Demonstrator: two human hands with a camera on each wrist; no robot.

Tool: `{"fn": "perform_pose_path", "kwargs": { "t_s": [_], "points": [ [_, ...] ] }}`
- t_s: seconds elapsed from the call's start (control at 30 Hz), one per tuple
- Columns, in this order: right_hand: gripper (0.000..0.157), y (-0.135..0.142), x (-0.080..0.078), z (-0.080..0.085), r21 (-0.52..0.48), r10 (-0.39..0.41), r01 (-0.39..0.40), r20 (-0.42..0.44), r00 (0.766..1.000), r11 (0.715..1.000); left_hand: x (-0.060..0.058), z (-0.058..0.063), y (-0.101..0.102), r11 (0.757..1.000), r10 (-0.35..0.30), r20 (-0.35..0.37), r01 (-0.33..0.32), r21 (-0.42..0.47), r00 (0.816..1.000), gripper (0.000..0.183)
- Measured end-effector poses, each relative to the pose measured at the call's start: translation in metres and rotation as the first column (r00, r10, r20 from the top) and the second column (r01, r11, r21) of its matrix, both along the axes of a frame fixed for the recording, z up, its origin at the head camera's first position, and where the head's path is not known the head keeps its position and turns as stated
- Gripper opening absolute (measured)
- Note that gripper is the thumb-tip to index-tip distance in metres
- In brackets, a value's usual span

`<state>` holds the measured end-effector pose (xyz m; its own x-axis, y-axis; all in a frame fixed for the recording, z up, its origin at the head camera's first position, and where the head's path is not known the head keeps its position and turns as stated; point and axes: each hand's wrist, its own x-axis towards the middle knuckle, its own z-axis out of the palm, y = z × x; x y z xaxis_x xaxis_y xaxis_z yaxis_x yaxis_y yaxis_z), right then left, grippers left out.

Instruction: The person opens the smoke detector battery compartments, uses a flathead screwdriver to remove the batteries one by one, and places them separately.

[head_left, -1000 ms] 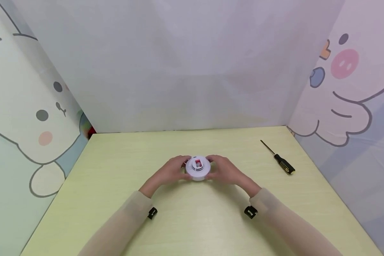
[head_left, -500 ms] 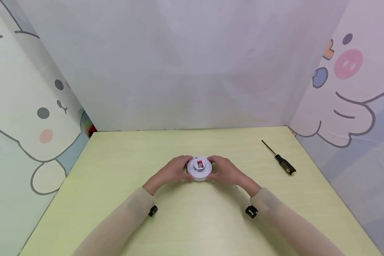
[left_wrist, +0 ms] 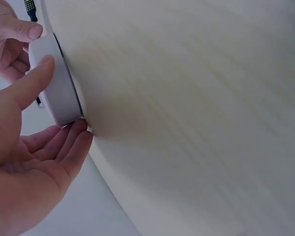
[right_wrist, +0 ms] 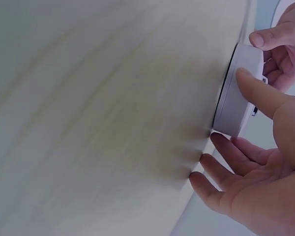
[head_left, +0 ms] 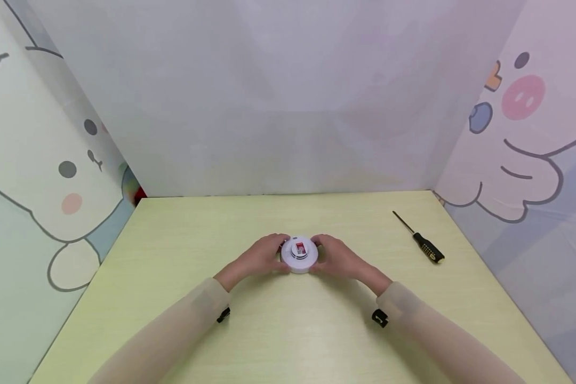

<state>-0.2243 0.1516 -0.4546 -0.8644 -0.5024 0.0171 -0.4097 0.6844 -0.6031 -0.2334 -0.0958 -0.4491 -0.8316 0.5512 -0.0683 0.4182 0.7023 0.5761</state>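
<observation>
A round white smoke detector [head_left: 300,264] with a red label on its raised centre lies flat on the pale yellow table, face up. My left hand [head_left: 265,255] holds its left side between thumb and fingers. On the opposite side my right hand [head_left: 337,257] grips the rim the same way. In the left wrist view the left thumb presses the side wall of the smoke detector [left_wrist: 64,96], with the fingertips low at the tabletop. The right wrist view has the right hand [right_wrist: 270,162] with its thumb on the rim and some fingertips touching the table.
A screwdriver [head_left: 427,247] with a black and yellow handle lies at the right of the table [head_left: 288,330], its shaft pointing away to the back left. A pale backdrop [head_left: 288,106] rises behind the table, and cartoon-printed cloths hang at both sides.
</observation>
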Motion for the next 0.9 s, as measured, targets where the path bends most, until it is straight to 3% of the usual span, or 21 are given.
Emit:
{"fn": "perform_pose_path", "kwargs": {
  "t_s": [0.17, 0.33, 0.43, 0.67, 0.9],
  "points": [
    [0.076, 0.009, -0.004, 0.002, 0.073, 0.041, -0.038, -0.042, 0.998, 0.997, -0.002, 0.001, -0.004, 1.0, 0.025, -0.037, -0.026, -0.002, 0.999, 0.086],
    [0.075, 0.019, -0.01, 0.005, 0.117, 0.153, -0.141, -0.107, 0.982, 0.983, -0.006, 0.001, -0.012, 1.0, 0.017, -0.125, -0.021, -0.024, 0.992, 0.086],
    [0.072, 0.024, -0.014, 0.007, 0.15, 0.236, -0.211, -0.178, 0.955, 0.966, -0.007, 0.001, -0.016, 0.999, -0.009, -0.175, 0.0, -0.055, 0.985, 0.082],
    [0.059, 0.028, -0.023, 0.003, 0.152, 0.369, -0.336, -0.346, 0.863, 0.93, -0.008, 0.006, -0.022, 0.995, -0.075, -0.233, 0.059, -0.077, 0.97, 0.071],
    [0.049, 0.028, -0.028, -0.005, 0.108, 0.406, -0.398, -0.404, 0.82, 0.911, -0.007, 0.005, -0.02, 0.983, -0.182, -0.247, 0.183, -0.02, 0.952, 0.06]
  ]
}}
